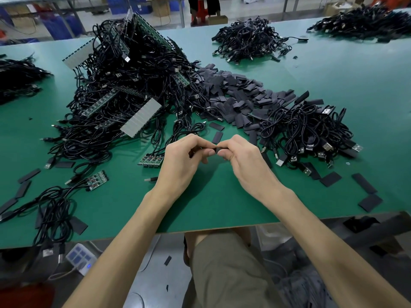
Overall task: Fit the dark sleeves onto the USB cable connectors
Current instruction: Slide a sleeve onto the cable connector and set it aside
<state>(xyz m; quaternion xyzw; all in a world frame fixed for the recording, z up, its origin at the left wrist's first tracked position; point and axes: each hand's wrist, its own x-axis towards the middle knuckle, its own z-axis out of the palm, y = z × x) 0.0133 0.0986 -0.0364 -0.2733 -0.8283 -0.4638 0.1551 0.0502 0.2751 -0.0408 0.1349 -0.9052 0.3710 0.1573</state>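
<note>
Over the counter [222, 196], the left hand [184, 157] pinches a hidden cable end in a tight grip, the right hand [241, 160] pinches the dark sleeve [214, 150] where they meet, and a crooked push could crumple or jam it.

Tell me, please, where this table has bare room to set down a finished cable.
Bare: the near strip of table nearer than the left hand and right hand; the wide stretch right of the sleeve pile, between the far cable heap and the right cable heap. Crowded: the big cable heap at left and loose sleeves near the right corner.
</note>
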